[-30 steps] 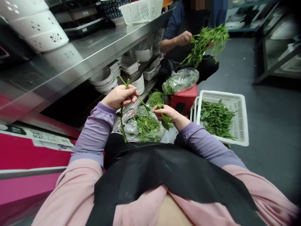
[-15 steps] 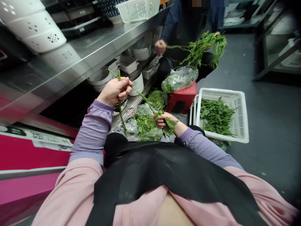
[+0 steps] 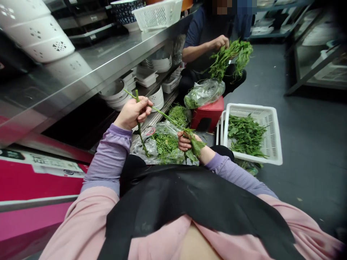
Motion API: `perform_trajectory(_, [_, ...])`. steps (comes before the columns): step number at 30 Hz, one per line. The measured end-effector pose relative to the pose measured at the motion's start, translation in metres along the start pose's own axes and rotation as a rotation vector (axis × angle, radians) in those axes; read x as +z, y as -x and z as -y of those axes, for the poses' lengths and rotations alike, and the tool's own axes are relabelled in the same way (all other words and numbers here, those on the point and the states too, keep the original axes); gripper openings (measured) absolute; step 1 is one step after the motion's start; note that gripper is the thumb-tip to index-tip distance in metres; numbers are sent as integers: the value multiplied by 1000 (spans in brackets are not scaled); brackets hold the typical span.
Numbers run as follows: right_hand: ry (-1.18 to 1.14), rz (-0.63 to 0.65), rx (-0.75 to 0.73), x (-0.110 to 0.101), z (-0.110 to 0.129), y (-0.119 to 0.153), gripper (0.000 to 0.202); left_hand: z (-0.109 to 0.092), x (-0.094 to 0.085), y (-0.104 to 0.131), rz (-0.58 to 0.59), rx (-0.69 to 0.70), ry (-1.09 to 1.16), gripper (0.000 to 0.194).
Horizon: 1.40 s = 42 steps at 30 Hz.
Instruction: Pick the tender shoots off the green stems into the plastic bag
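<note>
My left hand (image 3: 135, 112) is closed in a pinch on green stems. One short stem (image 3: 142, 139) hangs down below its fingers, and a longer stem (image 3: 164, 115) slants across toward my other hand. My right hand (image 3: 184, 141) is wrapped round the leafy end of that long stem, with leaves (image 3: 195, 145) drooping over its side. Beneath both hands lies an open clear plastic bag (image 3: 137, 148) holding a heap of thin green stems and scraps (image 3: 166, 145).
A white basket (image 3: 277, 139) with leafy greens (image 3: 245, 135) stands at right. Behind it, a red stool (image 3: 207, 117) carries a plastic bag (image 3: 207, 89). Across from me a co-worker's hand (image 3: 221, 42) touches a bunch of greens (image 3: 234, 56). A steel counter (image 3: 108, 59) runs along the left.
The co-worker's hand has moved from the left in to the bunch of greens. My hands keep nearly the same hold; the view has shifted slightly.
</note>
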State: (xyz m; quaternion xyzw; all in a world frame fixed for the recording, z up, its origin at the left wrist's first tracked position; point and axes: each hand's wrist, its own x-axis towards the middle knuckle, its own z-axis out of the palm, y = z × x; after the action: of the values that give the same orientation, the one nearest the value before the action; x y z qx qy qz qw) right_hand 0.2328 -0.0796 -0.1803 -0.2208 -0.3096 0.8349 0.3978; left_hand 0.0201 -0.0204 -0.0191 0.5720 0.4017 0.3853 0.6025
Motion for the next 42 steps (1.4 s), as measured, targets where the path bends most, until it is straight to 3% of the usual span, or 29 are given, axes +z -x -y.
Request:
perform_trajectory(4, [-14,29,-33,-2,-3,4,30,6,-4,5,109,57,23,28])
perform_trajectory(9, [-117,202,-117,-3,-8,13,26,12,-18,4,246,78,23,31])
perform_trajectory(12, [-137,261,-119,-1,-7,19,25,14,-23,2,271,53,-14,33])
perform_trajectory(14, [-115,235,-124,2,-5,24,21,14,-24,0,277,33,-51,32])
perform_trajectory(19, [2,8,-104,3,-1,18,16,7,-23,5,294,71,-124,31])
perform_trajectory(23, [116,-418,-137,-22,-7,-7,22,-5,-23,14,168,100,-145,24])
perform_trajectory(25, [327,-612,-177,-39,-11,-21,24,-9,-25,15,128,130,-88,23])
perform_trajectory(28, [740,-712,-165,-50,-10,-35,33,-8,-29,11,151,112,-28,24])
perform_trajectory(30, [922,-696,-206,-42,-3,-39,39,-4,-29,7,169,74,-4,25])
perform_trajectory(33, [964,-577,-336,-12,14,-35,23,5,-27,0,178,15,15,28])
perform_trajectory(37, [670,-230,-193,21,30,-20,32,15,-23,-4,187,-11,32,29])
perform_trajectory(42, [249,8,-40,22,25,-6,36,24,-22,-6,250,-5,48,32])
